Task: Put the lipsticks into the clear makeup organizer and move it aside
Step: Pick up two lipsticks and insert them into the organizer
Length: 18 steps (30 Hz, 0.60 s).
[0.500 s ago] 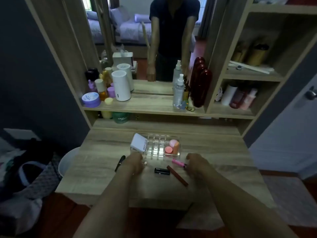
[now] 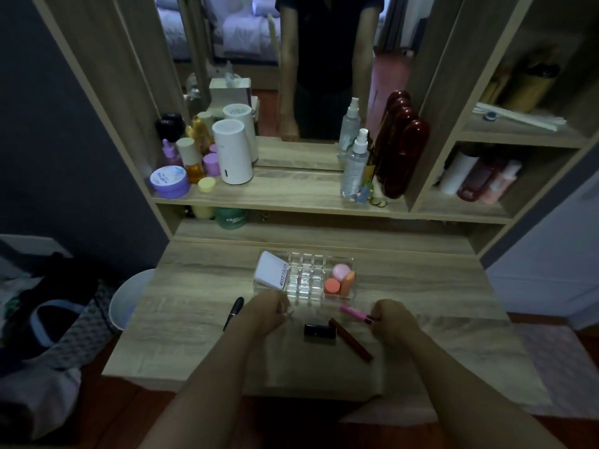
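The clear makeup organizer (image 2: 304, 272) sits mid-table with a white compact (image 2: 271, 269) in its left part and pink and orange sponges (image 2: 341, 279) in its right part. Its middle slots hold nothing. My right hand (image 2: 390, 322) pinches the end of a pink lipstick (image 2: 353, 312) just in front of the organizer. My left hand (image 2: 267, 312) is curled by the organizer's front left corner; something small and pale may be at its fingertips. A short black lipstick (image 2: 319, 331) and a long dark red one (image 2: 350, 339) lie between my hands. A black pen-like tube (image 2: 233, 312) lies left.
A raised shelf behind the table carries a white cylinder (image 2: 231, 152), jars, spray bottles (image 2: 355, 163) and dark red bottles (image 2: 403, 157). A mirror stands above it. A white bin (image 2: 128, 299) and bags sit on the floor at left. Side shelves are at right.
My right hand has closed on the pink lipstick's end. My left hand stays near the organizer's front corner. The view has moved closer to the table.
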Motion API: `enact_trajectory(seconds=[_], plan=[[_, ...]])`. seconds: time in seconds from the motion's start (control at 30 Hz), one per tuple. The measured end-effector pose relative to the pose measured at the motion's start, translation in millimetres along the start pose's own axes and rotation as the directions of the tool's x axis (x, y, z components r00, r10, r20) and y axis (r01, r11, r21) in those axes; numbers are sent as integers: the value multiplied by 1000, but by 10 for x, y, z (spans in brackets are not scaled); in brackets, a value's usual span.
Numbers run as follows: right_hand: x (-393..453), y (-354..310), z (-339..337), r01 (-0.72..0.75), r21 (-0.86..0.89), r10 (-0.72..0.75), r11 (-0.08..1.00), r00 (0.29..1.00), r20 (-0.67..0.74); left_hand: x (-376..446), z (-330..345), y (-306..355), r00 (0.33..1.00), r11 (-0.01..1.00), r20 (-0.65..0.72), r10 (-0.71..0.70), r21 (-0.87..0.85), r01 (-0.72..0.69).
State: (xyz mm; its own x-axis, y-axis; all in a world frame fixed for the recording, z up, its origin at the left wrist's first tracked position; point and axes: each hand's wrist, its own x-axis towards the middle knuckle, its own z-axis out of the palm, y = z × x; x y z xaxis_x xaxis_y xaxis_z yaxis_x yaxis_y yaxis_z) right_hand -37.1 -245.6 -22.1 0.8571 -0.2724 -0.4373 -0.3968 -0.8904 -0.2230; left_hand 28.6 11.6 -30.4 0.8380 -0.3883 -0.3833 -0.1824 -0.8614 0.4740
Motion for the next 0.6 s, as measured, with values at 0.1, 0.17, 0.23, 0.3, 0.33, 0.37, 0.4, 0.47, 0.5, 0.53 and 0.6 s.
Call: enact_trajectory(seconds=[0.1,0.17,0.23,0.3,0.33,0.37,0.4,0.47,0.5,0.53,0.6], plan=[[32,86,-213,10,94,-13,996,1000,29,31,-219,11,994,992,42,98,-89,-94],[60,122,-445,34,243,-31,969,999,-18,59,-413,59,991,977,-12,134,-167,-134],[89,103,-728,67,303,-35,951,994,-108,100,-614,130,987,946,-90,130,-286,-151],[93,18,-1001,102,331,-43,938,982,-182,134,-788,221,981,887,-166,98,-433,-162],[100,-38,-1118,127,364,-46,923,974,-223,154,-854,266,973,855,-218,82,-486,-181],[107,-107,-1216,151,390,-40,909,960,-277,180,-912,309,956,841,-287,65,-500,-207],[119,-186,-1298,180,409,-34,895,940,-339,204,-958,347,929,844,-366,50,-481,-235],[137,-373,-1369,256,437,-48,862,900,-433,263,-1013,397,872,869,-489,30,-419,-265],[148,-476,-1367,293,445,-68,846,888,-456,291,-1022,409,855,876,-518,26,-400,-269],[157,-587,-1342,324,443,-93,836,879,-468,315,-1022,413,848,882,-530,25,-387,-268],[180,-805,-1247,355,389,-151,850,872,-465,353,-1007,407,847,894,-531,27,-366,-258]])
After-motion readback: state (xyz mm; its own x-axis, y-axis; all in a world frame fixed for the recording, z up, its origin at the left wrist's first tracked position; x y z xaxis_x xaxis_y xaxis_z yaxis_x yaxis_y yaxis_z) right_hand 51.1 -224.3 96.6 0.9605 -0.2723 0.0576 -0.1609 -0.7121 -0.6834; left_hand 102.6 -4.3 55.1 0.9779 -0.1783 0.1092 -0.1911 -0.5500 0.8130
